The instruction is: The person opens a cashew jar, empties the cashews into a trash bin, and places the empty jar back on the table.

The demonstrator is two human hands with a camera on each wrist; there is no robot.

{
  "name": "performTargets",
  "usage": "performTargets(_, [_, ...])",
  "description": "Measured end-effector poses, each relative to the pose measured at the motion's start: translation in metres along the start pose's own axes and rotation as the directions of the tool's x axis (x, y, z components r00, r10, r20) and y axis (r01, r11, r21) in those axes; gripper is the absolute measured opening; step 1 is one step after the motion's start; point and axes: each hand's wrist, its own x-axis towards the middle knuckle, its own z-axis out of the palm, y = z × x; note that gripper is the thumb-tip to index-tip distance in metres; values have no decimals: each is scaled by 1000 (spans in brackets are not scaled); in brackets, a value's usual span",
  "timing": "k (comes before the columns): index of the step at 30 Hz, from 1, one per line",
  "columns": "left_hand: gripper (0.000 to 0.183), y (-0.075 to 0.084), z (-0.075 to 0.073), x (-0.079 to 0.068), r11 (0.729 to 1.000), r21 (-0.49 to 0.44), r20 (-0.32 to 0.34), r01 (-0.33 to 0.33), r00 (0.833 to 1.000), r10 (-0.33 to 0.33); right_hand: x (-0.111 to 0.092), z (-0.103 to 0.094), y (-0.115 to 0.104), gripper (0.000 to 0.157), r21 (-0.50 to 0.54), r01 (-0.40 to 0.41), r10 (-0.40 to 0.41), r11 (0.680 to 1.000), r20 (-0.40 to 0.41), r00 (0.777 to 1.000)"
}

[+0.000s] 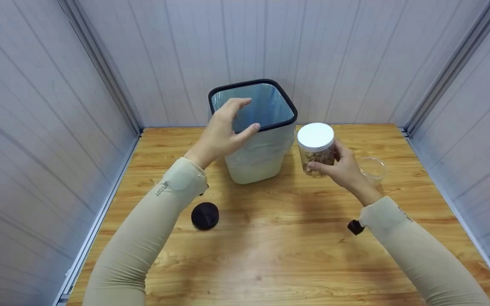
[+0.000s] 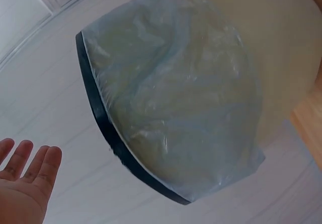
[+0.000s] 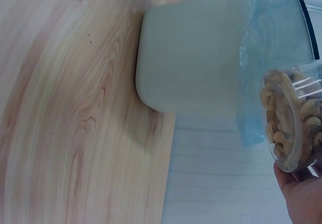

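My right hand [image 1: 342, 168] grips a clear jar of cashews [image 1: 316, 157] round its side, upright and off the table. A white disc-shaped lid [image 1: 315, 136] covers its top. The jar's base and the nuts [image 3: 287, 123] show in the right wrist view. Over the near left rim of a trash can [image 1: 255, 163] hovers my left hand [image 1: 219, 134], thumb and fingers spread with nothing between them. The can has a black rim ring [image 1: 289, 104] and a thin bluish liner bag [image 2: 171, 93] folded over its outside.
A black round lid [image 1: 205, 216] lies on the wooden table [image 1: 262, 255], left of the middle. Behind the right hand is a clear round container [image 1: 372, 168]. White panel walls [image 1: 177, 55] close in the back and both sides.
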Motion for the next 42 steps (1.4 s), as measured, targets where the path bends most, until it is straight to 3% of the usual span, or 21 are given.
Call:
performTargets(8, [67,4,15,1,998,-18,46,-58,997,58,0,7,-6,85,3,45,-45,999,12,999])
performTargets(18, [73,10,31,0,1000,0,136,-28,990,28,-3,16,-12,84,-42,63,-61,997,35,998])
performTargets(42, [86,10,64,-3,998,15,274,-68,960,61,-11,35,-20,85,-45,122,-117,991,102,988])
